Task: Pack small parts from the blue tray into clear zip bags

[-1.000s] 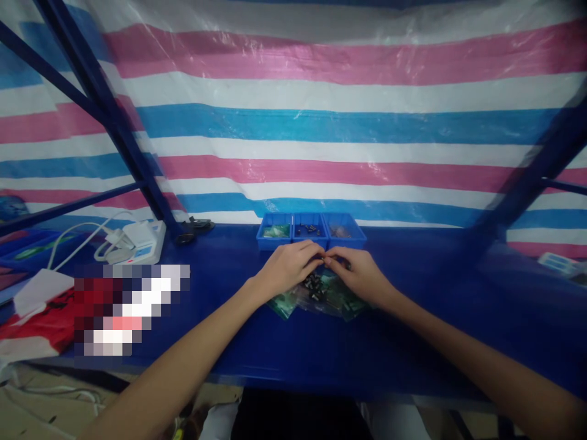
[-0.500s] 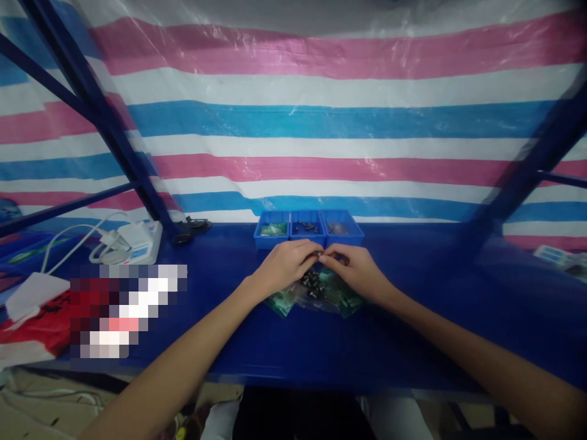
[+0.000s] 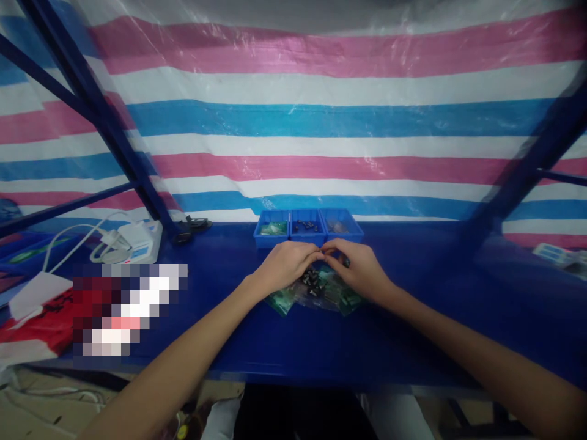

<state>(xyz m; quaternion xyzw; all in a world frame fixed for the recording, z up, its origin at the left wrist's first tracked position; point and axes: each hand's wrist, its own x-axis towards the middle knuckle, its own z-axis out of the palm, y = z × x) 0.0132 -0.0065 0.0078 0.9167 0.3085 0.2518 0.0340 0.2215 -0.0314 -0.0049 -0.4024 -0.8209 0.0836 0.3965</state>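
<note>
My left hand (image 3: pixel 287 264) and my right hand (image 3: pixel 358 269) meet fingertip to fingertip over the blue table (image 3: pixel 293 342), just in front of three small blue bins (image 3: pixel 308 228). Both hands have their fingers curled and pinched together on a tiny part I cannot make out. Under them lie clear plastic bags (image 3: pixel 316 292) with small dark parts and green pieces inside. The left bin holds green pieces, the middle one dark parts, the right one brownish parts.
A white power strip with cables (image 3: pixel 131 241) lies at the back left, beside a dark blue frame post (image 3: pixel 105 122). White and red items (image 3: pixel 32 305) sit at the left edge. A striped tarp (image 3: pixel 321 122) hangs behind.
Both hands stay pinched together in nearly the same spot; they have shifted slightly towards the bins. The view has dipped a little.
</note>
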